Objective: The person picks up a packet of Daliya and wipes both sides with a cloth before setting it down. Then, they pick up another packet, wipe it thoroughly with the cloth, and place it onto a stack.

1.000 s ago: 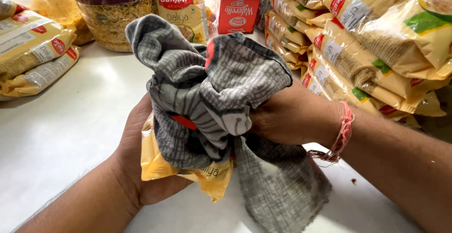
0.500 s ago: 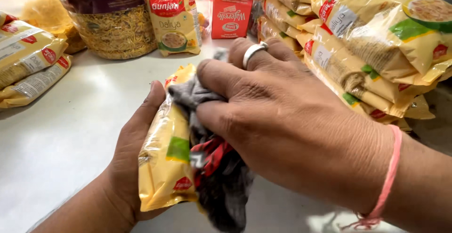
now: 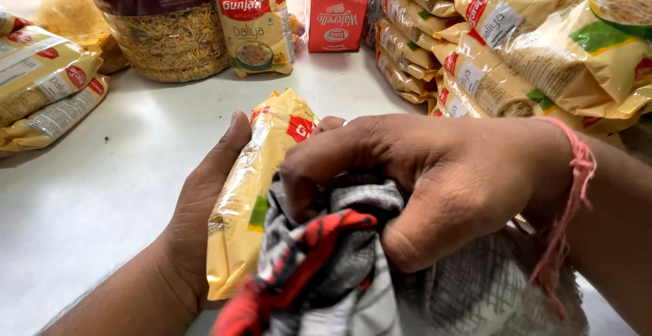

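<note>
The yellow packet stands on edge just above the desk, in front of the red carton. The left hand cups it from the far side, thumb up along its top edge, the grip closed on the packet. Against the packet's near face lies a grey, red and white cloth, bunched up. The right hand presses down on the cloth, fingers curled into its folds, so its grip is closed on the cloth; a pink thread circles that wrist.

Left of the carton leans another yellow pouch, and further left a clear bag of thin fried strands. Right of the carton, yellow packets are stacked in a pile. Far to the carton's left, at the desk's edge, lie two more flat packets.
</note>
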